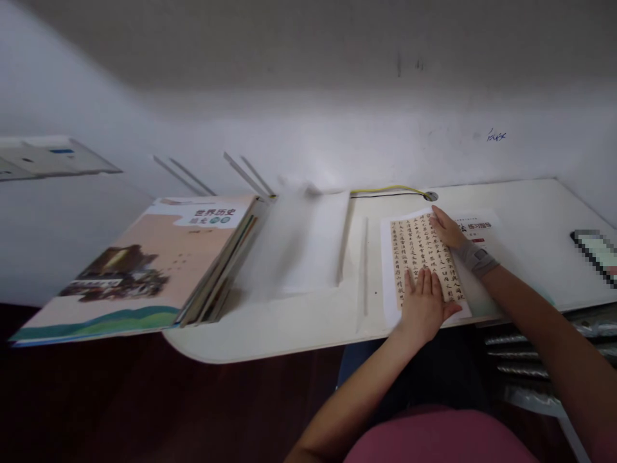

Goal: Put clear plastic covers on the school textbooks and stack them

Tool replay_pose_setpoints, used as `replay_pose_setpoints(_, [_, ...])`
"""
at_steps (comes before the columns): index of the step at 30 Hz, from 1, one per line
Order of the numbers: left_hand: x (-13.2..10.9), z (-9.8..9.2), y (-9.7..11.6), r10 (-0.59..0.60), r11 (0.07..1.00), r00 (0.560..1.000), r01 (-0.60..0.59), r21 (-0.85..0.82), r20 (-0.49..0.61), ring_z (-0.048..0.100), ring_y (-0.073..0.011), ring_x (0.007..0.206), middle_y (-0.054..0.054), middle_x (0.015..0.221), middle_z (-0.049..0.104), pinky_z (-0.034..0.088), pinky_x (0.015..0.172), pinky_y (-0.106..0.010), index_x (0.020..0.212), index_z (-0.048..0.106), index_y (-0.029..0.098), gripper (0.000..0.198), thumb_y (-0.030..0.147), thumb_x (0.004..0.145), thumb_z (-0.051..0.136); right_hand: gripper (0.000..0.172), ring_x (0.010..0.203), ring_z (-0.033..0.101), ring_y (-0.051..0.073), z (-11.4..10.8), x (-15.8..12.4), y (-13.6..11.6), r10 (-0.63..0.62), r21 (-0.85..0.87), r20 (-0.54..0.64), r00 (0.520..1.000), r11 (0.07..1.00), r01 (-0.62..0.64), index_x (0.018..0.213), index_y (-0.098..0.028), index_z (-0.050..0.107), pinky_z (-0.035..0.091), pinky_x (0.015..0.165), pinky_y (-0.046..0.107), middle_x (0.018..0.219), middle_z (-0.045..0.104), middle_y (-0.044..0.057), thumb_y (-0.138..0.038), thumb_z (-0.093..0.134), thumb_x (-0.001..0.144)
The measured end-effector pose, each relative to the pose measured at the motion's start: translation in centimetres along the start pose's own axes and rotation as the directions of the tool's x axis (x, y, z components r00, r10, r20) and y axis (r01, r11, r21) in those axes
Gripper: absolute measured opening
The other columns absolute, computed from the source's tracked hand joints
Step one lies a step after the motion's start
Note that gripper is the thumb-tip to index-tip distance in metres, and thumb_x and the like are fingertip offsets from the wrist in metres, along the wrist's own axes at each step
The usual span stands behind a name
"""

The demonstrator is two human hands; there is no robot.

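On the desk before me lies a calligraphy book (pixel 402 257), showing columns of black brush characters on a tan ground. My left hand (pixel 423 302) rests flat on the lower part of this page, fingers stretched and thumb out to the right. Higher up, my right hand (pixel 447 230) lies near the page's top right edge with its fingers extended; a grey band is around that wrist. Under my right wrist and arm, a pale printed surface with a red-lettered title (pixel 479 226) is partly covered.
A book stack (pixel 144 270) overhangs the left end of the white desk (pixel 270 334). Beside it lies a blurred, pale stack (pixel 313 244). A phone (pixel 598 254) is at the far right. A yellow cable (pixel 385 188) runs along the wall to a desk hole (pixel 430 196).
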State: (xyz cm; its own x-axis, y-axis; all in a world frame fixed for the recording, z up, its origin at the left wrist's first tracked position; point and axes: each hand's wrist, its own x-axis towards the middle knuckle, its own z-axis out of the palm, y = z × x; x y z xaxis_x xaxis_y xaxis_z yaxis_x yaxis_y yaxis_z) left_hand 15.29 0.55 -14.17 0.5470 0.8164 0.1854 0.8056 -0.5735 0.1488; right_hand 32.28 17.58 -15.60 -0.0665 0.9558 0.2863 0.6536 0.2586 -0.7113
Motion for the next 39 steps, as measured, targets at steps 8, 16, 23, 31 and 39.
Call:
replay_pose_setpoints(8, [-1.2,-0.9,-1.6,0.001,0.999,1.000,-0.002,0.051,0.021,0.039,-0.0321,0.130,-0.021,0.137,0.043,0.018,0.108,-0.061,0.132,0.046,0.005,0.076,0.063,0.087,0.026,0.074,0.135,0.031,0.026,0.4,-0.1,0.1,-0.053,-0.095,0.041,0.998,0.994,0.057,0.132,-0.011,0.048,0.025,0.112,0.042,0.145,0.037,0.014,-0.065,0.028,0.085])
replay_pose_setpoints(16, [-1.0,-1.9,-2.1,-0.069,0.993,0.994,0.060,0.097,0.087,0.031,-0.0327,0.134,-0.022,0.139,0.039,0.014,0.108,-0.064,0.134,0.042,0.002,0.079,0.063,0.088,0.021,0.064,0.133,0.035,0.025,0.7,0.0,1.0,-0.118,-0.185,0.049,0.992,0.975,0.125,0.130,-0.011,0.050,0.028,0.110,0.041,0.142,0.041,0.015,-0.056,0.032,0.088])
replay_pose_setpoints(23, [-1.9,-2.0,-3.8,-0.098,0.991,0.995,0.094,0.100,0.033,0.026,-0.0342,0.136,-0.017,0.145,0.034,0.019,0.107,-0.062,0.136,0.042,0.009,0.074,0.063,0.088,0.026,0.066,0.132,0.035,0.029,0.9,-0.2,0.4,-0.199,-0.333,0.087,0.976,0.918,0.217,0.131,-0.008,0.048,0.030,0.108,0.044,0.141,0.041,0.019,-0.056,0.037,0.088])
replay_pose_setpoints(31, [-5.5,-1.0,-10.1,-0.367,0.924,0.920,0.377,0.057,-0.135,0.020,-0.0404,0.136,-0.026,0.145,0.030,0.026,0.103,-0.062,0.139,0.034,0.005,0.073,0.058,0.088,0.035,0.083,0.138,0.020,0.032,1.3,-6.2,-2.9,-0.057,-0.505,0.205,0.977,0.849,0.155,0.142,0.000,0.026,0.025,0.109,0.048,0.148,0.024,0.024,-0.064,0.022,0.089])
replay_pose_setpoints(39, [-6.7,-0.6,-12.1,-0.453,0.866,0.849,0.346,-0.361,-0.273,0.026,-0.0322,0.137,-0.023,0.147,0.026,0.033,0.105,-0.051,0.139,0.032,0.011,0.054,0.037,0.092,0.037,0.082,0.139,0.016,0.029,1.2,-16.9,-7.4,-0.212,-0.537,0.301,0.930,0.768,0.349,0.145,-0.002,0.017,0.026,0.110,0.046,0.148,0.026,0.023,-0.061,0.031,0.089])
